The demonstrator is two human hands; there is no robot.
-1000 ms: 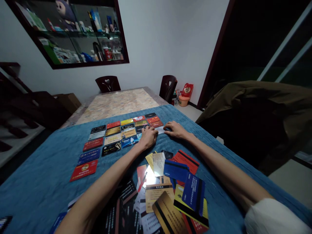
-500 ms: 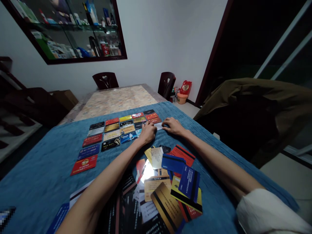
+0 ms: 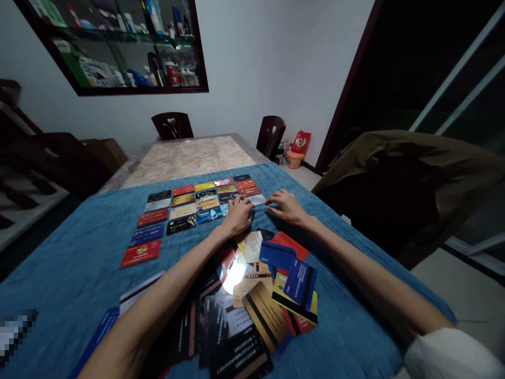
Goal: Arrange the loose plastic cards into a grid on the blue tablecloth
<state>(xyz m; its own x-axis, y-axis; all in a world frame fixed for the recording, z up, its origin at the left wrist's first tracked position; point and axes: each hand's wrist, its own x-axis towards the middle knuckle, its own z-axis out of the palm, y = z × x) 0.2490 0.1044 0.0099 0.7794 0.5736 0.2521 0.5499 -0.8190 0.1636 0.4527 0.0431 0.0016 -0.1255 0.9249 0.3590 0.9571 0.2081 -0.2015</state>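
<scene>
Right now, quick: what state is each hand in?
Left hand: curled beside laid-out cards; grip unclear.
Right hand: partly open, beside white card.

A dining room in what appears to be a private home: dark wooden chairs (image 3: 182, 129) with heart-shaped cut-outs stand at 11 and 12 o'clock beside a marble-patterned surface (image 3: 193, 153), partly covered by a blue cloth (image 3: 79, 247). Glass shelves (image 3: 130, 37) crowded with bottles (image 3: 172, 75) and tubes (image 3: 155, 18) line a wall recess (image 3: 142, 91) at 11 o'clock; a wooden railing (image 3: 10, 89) stands at 10 o'clock.
</scene>
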